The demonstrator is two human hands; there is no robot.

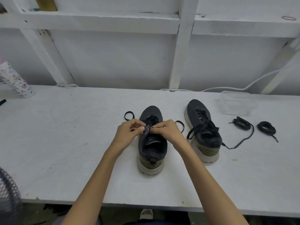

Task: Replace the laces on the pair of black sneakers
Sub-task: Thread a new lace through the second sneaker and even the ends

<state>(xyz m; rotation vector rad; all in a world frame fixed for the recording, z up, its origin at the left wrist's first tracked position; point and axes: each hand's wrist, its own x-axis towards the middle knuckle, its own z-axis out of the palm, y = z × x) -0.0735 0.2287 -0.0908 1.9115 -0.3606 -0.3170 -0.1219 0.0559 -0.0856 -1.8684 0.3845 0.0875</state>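
At the middle of the rough, white-painted tabletop point(65, 143) a black knit sneaker point(152, 143) is stood, heel near and toe far, and both hands are brought together over its tongue. The left hand point(129, 130) is curled tight, its grip pinched on a flat black lace point(129, 115) between thumb and fingertips. The right hand point(167, 129) is curled just beside it, its grip pinched on the same lace, the two sets of fingertips all but touching. Ribbon-like loops of that lace are laid out on the tabletop to either side of the shoe.

A thick off-white foam sole and an olive, perforated heel panel are shown on this shoe. A small lime-green mark is glimpsed on the tongue. Pale print is seen on the insole, but it is too blurred to be read.

Just to the right the second sneaker point(203, 130) is stood, of the same make, its flat lace threaded and draped loosely over the side. Further right, two coiled bundles of black cord point(243, 123) are laid well apart from the shoes. Beyond them a clear plastic box point(235, 103) with rounded corners is set.
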